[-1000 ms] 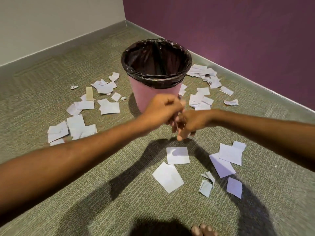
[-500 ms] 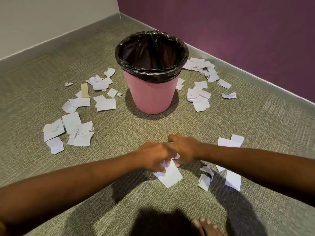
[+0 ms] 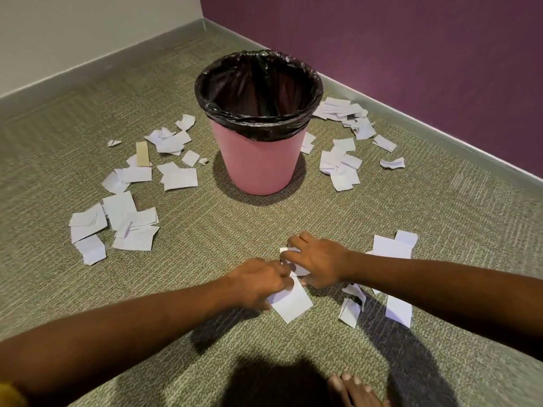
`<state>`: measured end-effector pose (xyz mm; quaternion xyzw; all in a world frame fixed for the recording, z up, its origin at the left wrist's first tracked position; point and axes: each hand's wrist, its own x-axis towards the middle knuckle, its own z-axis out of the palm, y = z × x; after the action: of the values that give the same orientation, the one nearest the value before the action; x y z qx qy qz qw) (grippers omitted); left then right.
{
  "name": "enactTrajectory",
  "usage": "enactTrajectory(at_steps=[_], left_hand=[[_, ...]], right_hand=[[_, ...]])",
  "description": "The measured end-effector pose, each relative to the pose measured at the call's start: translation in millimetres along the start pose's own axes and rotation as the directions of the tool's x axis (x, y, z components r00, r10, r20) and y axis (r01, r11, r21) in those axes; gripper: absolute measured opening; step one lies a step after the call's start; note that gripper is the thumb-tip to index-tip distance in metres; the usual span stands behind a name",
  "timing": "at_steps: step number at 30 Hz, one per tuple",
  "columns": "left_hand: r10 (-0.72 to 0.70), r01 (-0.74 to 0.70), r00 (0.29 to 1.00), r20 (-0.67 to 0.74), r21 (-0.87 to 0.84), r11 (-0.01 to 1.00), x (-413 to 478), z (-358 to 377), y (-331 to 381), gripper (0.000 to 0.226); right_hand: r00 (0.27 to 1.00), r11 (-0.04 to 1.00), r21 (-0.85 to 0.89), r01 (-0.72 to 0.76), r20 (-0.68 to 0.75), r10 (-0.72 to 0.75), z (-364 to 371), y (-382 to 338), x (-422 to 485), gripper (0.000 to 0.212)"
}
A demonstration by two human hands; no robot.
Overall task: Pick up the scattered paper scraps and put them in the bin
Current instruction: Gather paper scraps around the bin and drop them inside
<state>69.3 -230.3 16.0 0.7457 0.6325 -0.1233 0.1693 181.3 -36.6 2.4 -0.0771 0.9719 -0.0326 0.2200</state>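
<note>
Head view: left hand (image 3: pixel 258 282) pinches the near white square paper scrap (image 3: pixel 293 304), right hand (image 3: pixel 320 261) grips the far white paper scrap (image 3: pixel 286 251); stacking both into 1 bundle should prevent drops.

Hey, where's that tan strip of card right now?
The tan strip lies on the carpet in the head view's left half, left of the pink bin, amid white paper scraps.
</note>
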Motion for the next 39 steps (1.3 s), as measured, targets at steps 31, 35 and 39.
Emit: enactTrajectory(at_steps=[31,35,39], left_hand=[[0.021,-0.030,0.988,-0.151,-0.059,0.998,-32.4,51.1,0.0,0.030],[0.027,-0.042,0.983,-0.179,-0.080,0.996,-35.2,54.3,-1.5,0.029],[0.013,-0.026,0.986,-0.167,-0.078,0.997,-32.9,53.3,-0.4,0.030]], right_hand=[[0.936,0.790,0.504,-0.350,0.157,0.314,-1.8,-39.4,0.2,0.066],[0.949,0.872,0.375,-0.313,0.080,0.306,9.4,-53.7,-0.3,0.079],[0.950,0.894,0.327,-0.305,0.033,0.312,17.3,-58.1,1.2,0.076]])
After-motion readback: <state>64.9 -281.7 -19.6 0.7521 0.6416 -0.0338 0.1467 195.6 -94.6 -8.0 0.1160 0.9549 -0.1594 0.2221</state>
